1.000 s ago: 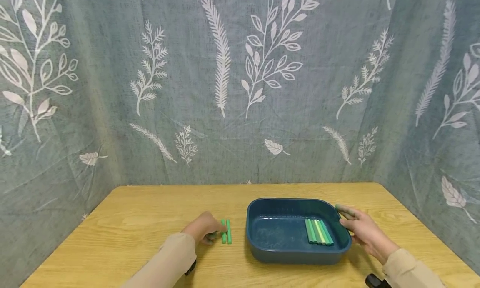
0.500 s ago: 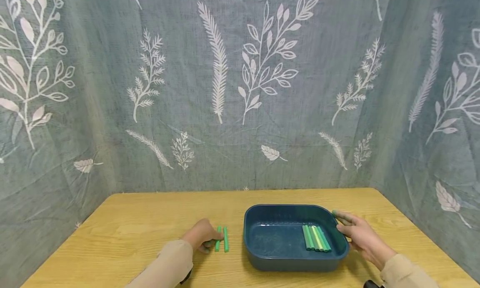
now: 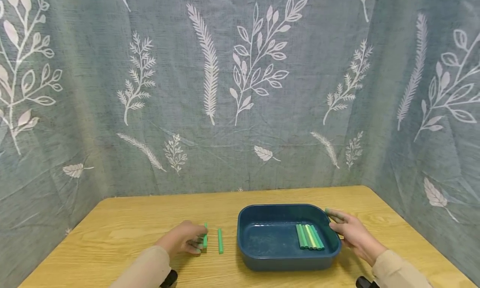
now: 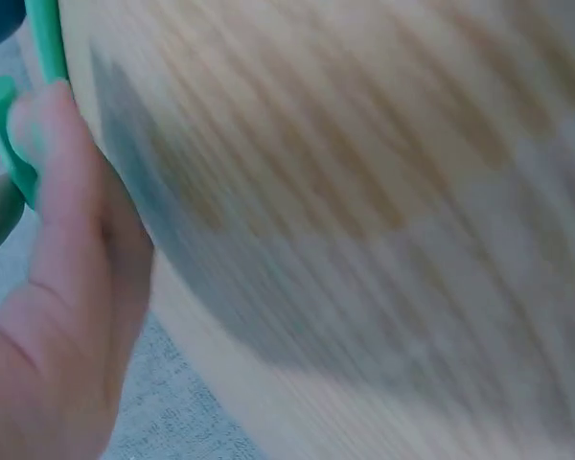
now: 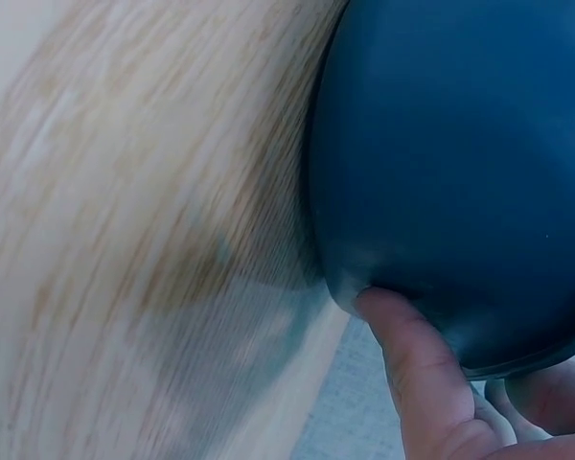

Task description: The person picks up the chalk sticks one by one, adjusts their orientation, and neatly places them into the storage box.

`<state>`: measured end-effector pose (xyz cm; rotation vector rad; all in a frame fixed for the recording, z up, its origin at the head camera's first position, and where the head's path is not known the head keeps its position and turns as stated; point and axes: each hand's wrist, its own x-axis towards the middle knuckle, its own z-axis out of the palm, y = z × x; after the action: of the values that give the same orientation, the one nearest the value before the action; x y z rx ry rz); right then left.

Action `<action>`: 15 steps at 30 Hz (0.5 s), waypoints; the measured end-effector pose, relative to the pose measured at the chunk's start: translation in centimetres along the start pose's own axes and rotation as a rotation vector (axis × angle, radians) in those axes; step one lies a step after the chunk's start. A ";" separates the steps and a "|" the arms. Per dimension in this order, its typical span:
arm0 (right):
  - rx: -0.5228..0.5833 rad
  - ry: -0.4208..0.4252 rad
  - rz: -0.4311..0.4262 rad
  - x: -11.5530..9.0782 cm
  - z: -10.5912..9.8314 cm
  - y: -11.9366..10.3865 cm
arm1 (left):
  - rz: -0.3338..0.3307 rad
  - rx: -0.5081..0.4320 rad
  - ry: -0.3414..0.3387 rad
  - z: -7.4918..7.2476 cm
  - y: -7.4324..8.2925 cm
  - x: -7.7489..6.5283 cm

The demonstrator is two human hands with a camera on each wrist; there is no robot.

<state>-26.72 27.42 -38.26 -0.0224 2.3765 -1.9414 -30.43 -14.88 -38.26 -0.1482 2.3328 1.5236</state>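
Observation:
My left hand point(image 3: 184, 239) pinches a slim green stick point(image 3: 205, 238) between thumb and fingers, low over the table left of the basin. In the left wrist view, the held green stick point(image 4: 11, 144) stands between the fingertips. A second green stick point(image 3: 220, 241) lies on the table just to its right. On the right, my right hand point(image 3: 350, 234) holds the end of the dark blue basin point(image 3: 285, 263), with the thumb at the rim and fingers along the outer wall. Several sticks point(image 3: 309, 237), green with a yellower one, lie side by side inside the basin's right end.
The wooden table point(image 3: 157, 209) bears the basin and sticks. A grey-green curtain point(image 3: 210, 154) with white leaf patterns stands behind and along both sides. Dark straps or devices show at both wrists.
My left hand has moved left with its stick, widening the space to the other stick. The head view has tilted and shifted slightly. My right hand stays at the basin.

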 end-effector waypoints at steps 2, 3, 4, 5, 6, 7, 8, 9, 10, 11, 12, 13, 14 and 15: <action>0.001 -0.003 -0.006 0.1 0.1 0.0 | 0.008 -0.025 -0.014 -0.4 -0.1 -0.1; 0.002 -0.003 -0.007 0.1 0.1 0.0 | 0.014 -0.034 -0.020 -0.5 -0.2 -0.2; 0.005 -0.002 -0.006 0.2 0.1 0.0 | 0.017 -0.040 -0.024 -0.5 -0.2 -0.3; 0.006 -0.004 -0.003 0.1 0.1 0.0 | 0.023 -0.054 -0.027 -0.5 -0.2 -0.5; 0.005 -0.005 -0.002 0.1 0.0 0.0 | 0.030 -0.069 -0.029 -0.4 -0.3 -0.6; 0.003 -0.007 0.001 0.1 0.0 0.0 | 0.032 -0.083 -0.032 -0.3 -0.3 -0.7; 0.004 -0.007 0.002 0.1 0.0 0.1 | 0.039 -0.100 -0.040 -0.1 -0.3 -0.7; 0.004 -0.009 0.001 0.1 -0.1 0.1 | 0.048 -0.114 -0.045 0.0 -0.3 -0.8; 0.003 -0.009 -0.001 0.0 -0.1 0.1 | 0.053 -0.130 -0.050 0.1 -0.2 -0.8; 0.001 -0.010 -0.003 0.0 -0.2 0.1 | 0.056 -0.144 -0.056 0.3 -0.1 -0.9; -0.001 -0.007 -0.008 0.1 -0.2 0.1 | 0.061 -0.154 -0.066 0.4 0.1 -0.8; -0.001 -0.004 -0.010 0.1 -0.2 0.1 | 0.067 -0.161 -0.075 0.5 0.3 -0.8; 0.000 -0.001 -0.008 0.1 -0.2 0.0 | 0.068 -0.172 -0.085 0.6 0.4 -0.8; 0.000 -0.002 -0.005 0.2 -0.2 -0.1 | 0.065 -0.178 -0.092 0.8 0.6 -0.8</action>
<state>-26.89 27.64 -38.17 -0.0301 2.3781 -1.9423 -29.68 -14.02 -37.77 -0.0452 2.1493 1.7315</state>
